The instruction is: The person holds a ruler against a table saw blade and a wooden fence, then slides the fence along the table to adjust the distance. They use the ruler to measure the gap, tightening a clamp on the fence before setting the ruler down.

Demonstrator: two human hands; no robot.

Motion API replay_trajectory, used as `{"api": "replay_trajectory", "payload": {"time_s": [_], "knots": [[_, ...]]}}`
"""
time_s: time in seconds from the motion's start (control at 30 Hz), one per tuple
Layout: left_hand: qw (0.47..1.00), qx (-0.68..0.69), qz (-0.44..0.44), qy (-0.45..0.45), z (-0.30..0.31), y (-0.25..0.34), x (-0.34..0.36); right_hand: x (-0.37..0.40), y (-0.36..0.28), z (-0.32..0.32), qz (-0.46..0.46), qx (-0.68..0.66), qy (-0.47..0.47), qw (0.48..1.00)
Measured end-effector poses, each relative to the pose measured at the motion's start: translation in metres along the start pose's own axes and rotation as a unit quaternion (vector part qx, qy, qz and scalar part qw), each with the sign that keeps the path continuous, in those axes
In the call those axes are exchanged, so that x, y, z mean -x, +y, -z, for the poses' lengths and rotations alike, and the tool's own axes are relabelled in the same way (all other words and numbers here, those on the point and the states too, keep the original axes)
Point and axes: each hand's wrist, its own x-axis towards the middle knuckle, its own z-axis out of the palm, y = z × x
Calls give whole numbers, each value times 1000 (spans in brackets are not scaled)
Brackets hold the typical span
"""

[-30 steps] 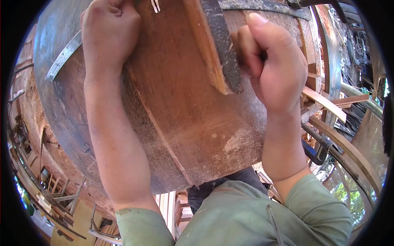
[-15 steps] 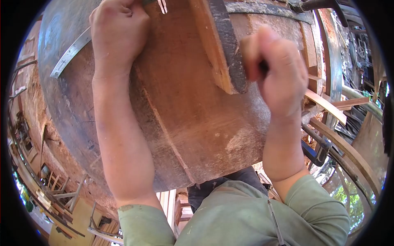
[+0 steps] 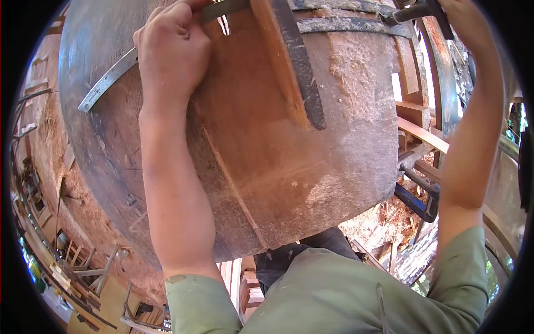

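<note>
Well back from the grip of the left hand (image 3: 175,47), past the bare wrist and forearm, a short, muted green sleeve (image 3: 200,303) has a small dark stain (image 3: 177,279) near its hem. The right hand (image 3: 467,22) is also bare, with a matching green sleeve behind it. Between and behind both hands, the plain green shirt (image 3: 322,289) carries a thin, unclear strip (image 3: 382,306), above dark trousers (image 3: 328,242) with pale specks.

**Wood Shavings (image 3: 381,222) Around the Workshop**

The ground (image 3: 53,161) was of reddish brown colour. At the lower left there was a wooden frame (image 3: 105,271), near to loose wooden strips (image 3: 69,284) and a flat tan board (image 3: 108,305). Bright daylight came in at the lower right, with some greenery (image 3: 492,284).
</note>
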Motion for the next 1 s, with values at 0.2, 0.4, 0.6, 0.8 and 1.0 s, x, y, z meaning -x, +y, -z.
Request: {"api": "replay_trajectory", "payload": {"time_s": [0.2, 0.4, 0.6, 0.8, 1.0], "knots": [[999, 33, 30, -5, -8, -16, 5, -61, 41, 42, -82, 239, -255, 933], [997, 35, 66, -10, -8, -13, 5, -37, 21, 62, 64, 180, -236, 953], [1000, 10, 6, -7, -9, -22, 4, -27, -55, 33, -48, 311, -290, 904], [998, 18, 60, -13, -6, -13, 3, -56, 23, 41, -107, -3, -372, 922], [998, -56, -5, 4, -9, -22, 5, -23, 34, 39, 193, 240, -102, 946]]}}
